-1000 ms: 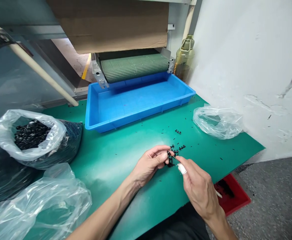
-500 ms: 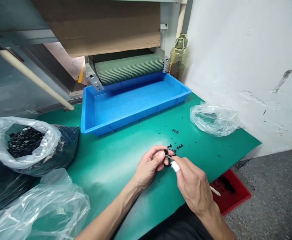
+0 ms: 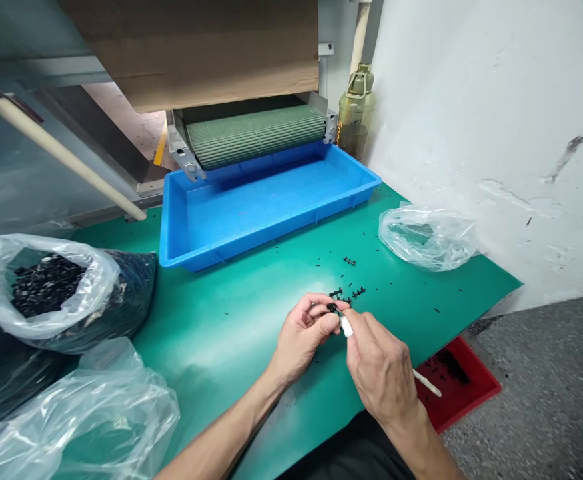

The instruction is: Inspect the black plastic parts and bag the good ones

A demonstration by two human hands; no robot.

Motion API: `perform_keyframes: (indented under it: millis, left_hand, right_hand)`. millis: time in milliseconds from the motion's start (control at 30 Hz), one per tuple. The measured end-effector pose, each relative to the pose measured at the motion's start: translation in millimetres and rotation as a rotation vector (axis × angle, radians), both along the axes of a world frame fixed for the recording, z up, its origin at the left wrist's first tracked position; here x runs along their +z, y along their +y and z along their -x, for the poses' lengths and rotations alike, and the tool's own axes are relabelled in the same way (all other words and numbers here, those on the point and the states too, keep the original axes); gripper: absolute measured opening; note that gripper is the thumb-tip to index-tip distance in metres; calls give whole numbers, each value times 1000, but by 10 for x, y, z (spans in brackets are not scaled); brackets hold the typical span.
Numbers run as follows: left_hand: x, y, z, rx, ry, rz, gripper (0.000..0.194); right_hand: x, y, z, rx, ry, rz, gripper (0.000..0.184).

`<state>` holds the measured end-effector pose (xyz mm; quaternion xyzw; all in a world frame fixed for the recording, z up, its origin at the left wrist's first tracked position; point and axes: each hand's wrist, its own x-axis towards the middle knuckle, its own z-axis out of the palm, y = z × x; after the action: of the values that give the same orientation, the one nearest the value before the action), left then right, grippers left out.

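One black part sits pinched in the left hand, beside the right hand gripping a white stick.

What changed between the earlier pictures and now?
The right hand moved up toward the left hand, its taped finger now beside the small black plastic piece at the left fingertips; a larger piece below them no longer shows. The blue tray and loose parts stayed.

The left hand curls inward, thumb pressed to its fingers; the right hand angles in just beside it, wrist bent. The left forearm lies bare, slanting up from below.
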<state>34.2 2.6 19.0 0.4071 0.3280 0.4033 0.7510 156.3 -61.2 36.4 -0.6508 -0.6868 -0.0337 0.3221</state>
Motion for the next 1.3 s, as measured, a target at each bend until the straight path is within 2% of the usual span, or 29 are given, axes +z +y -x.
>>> perform_keyframes:
  millis: [67,167,267,333,433,600,733,900,967,1167,1300]
  left_hand:
    - [6,7,7,14,22,-11,22]
    - [10,55,51,11,84,-70,24]
    - [6,161,136,63,187,-109,23]
    - [-5,247,196,156,178,-93,20]
    - [-27,342,249,258,70,-10,16]
    - [-22,370,240,244,-63,144,17]
    - [18,325,246,144,-40,149,18]
    - [44,218,238,-169,123,79,27]
    - [32,184,220,-241,138,80,30]
    - [-9,150,168,-186,42,183,30]
    - [-23,109,116,-188,10,201,28]
  right_hand:
    - [-8,33,-5,17,119,72,29]
    - [-34,119,-62,71,385,330,28]
    - [-75,194,-151,-11,447,447,25]
    - [-95,205,-194,-64,408,448,24]
    - [-103,157,-196,-2,329,430,24]
    - [-159,49,-98,90,191,419,32]
    - [-208,45,-98,99,213,396,31]
    - [-131,67,-133,78,391,274,28]
    - [-85,70,-125,86,417,247,28]
    - [-24,71,-125,154,453,204,35]
    - [-45,68,-120,131,467,153,33]
